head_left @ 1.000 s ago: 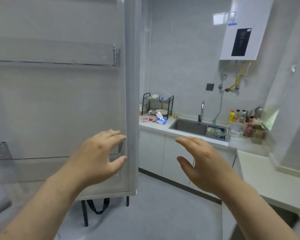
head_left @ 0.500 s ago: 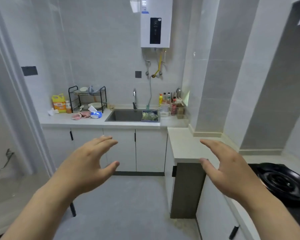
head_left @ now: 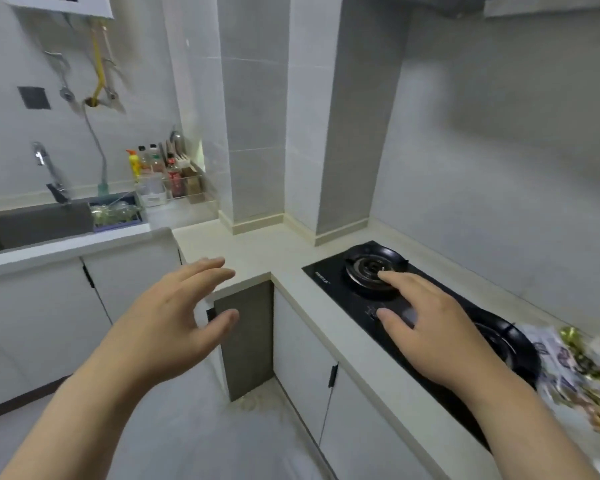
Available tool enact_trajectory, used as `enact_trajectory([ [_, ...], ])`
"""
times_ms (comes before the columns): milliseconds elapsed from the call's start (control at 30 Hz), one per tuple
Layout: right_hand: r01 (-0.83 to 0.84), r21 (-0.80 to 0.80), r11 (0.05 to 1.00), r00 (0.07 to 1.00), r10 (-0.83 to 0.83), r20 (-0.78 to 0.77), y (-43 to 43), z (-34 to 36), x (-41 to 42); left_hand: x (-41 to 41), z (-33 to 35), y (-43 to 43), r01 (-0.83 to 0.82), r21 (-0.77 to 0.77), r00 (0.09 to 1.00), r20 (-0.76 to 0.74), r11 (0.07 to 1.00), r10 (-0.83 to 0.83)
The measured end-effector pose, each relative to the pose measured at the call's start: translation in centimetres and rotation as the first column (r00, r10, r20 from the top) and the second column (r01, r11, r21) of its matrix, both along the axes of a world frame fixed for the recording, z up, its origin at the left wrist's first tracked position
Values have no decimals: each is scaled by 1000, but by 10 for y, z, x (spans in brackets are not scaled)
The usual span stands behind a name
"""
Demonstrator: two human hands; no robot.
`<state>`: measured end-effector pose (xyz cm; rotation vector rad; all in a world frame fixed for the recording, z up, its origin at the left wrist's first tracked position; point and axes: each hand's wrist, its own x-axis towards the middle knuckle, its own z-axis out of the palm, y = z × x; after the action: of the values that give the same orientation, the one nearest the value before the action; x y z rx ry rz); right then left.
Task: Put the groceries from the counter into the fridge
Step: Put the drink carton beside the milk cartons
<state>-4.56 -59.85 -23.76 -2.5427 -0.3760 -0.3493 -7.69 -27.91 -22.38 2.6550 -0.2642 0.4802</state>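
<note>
Right of the right hand (head_left: 430, 329) lie apparent groceries (head_left: 584, 370).

A single wide-angle camera is worn on my head. It faces forward and down onto the corner of the counter (head_left: 253, 256). My left hand (head_left: 174, 317) and right hand (head_left: 426, 327) fill the near foreground. The hob (head_left: 329, 276) lies close at right. The sink (head_left: 39, 220) lies farther off at left.
</note>
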Motion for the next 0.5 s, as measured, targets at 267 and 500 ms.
enact_trajectory([
  [267,318,-52,947,946,-320,-57,-74,-20,-46,56,-28,-86,344,-44,937,-46,938,-346],
  [500,564,-42,825,818,-565,-107,-141,-37,-111,70,-46,-186,582,-69,804,-98,810,-586],
])
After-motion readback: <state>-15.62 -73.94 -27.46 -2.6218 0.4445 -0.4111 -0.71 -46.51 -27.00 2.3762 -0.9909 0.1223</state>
